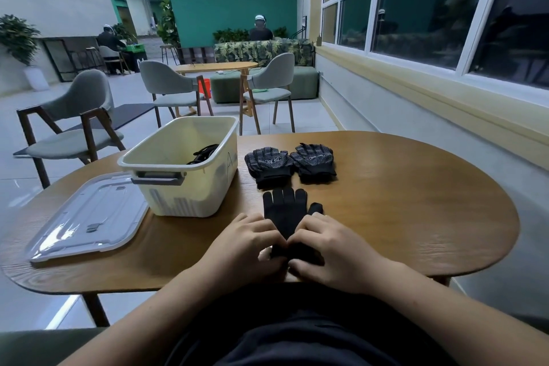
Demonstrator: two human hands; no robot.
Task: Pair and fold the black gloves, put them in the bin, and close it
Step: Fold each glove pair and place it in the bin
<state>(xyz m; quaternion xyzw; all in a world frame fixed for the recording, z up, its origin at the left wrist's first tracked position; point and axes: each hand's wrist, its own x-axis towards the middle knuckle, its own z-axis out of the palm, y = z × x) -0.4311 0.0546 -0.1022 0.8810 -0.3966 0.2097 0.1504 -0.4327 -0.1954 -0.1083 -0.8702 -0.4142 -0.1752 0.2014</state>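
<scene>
As hands [246, 242] [332, 246] pinch one glove [285, 211] — two bundles [269, 166] [315, 162] rest.

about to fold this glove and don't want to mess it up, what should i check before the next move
1. Grip: left hand and right hand both pinch the flat glove at its cuff end: ok.
2. Glove lies flat, fingers pointing away: ok.
3. Second glove stacked under it as a pair: cannot tell.
4. Folded gloves sit beyond its fingertips, not on it: ok.
5. Bin is open, with a dark item inside and room left: ok.
6. Lid lies on the table left of the bin: ok.
</scene>
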